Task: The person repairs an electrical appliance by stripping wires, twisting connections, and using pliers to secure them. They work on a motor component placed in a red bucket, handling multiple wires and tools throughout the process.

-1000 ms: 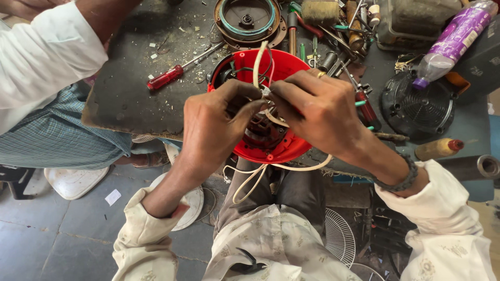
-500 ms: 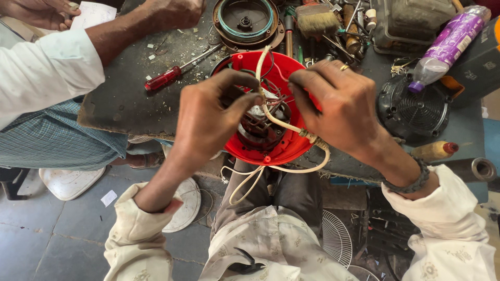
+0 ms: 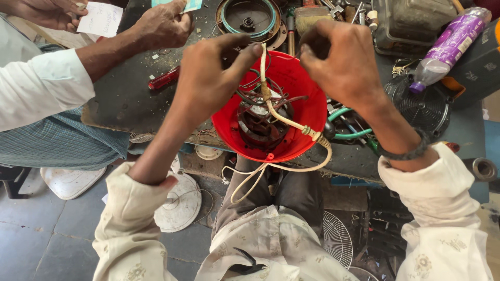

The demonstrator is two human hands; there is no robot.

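A red bowl-shaped housing (image 3: 307,112) with a wound motor (image 3: 259,123) inside rests at the near edge of the dark workbench (image 3: 122,101), over my lap. My left hand (image 3: 211,73) pinches the upper end of a cream cable (image 3: 284,122) between thumb and fingers, lifting it upright above the motor. My right hand (image 3: 344,65) is curled closed over the far rim of the housing; what its fingers hold is hidden. The cable runs out over the housing's front rim and loops down over my knees.
Another person sits at left, hands (image 3: 156,26) holding paper slips (image 3: 101,18). A red-handled screwdriver (image 3: 164,79), a round metal ring part (image 3: 250,18), a purple bottle (image 3: 442,49), a black fan grille (image 3: 422,106) and green tubing (image 3: 349,135) lie on the bench. White discs (image 3: 179,200) lie on the floor.
Both my hands have risen and spread apart over the housing, my left hand drawing the cable upward. The other person's hands have come into view with paper slips.
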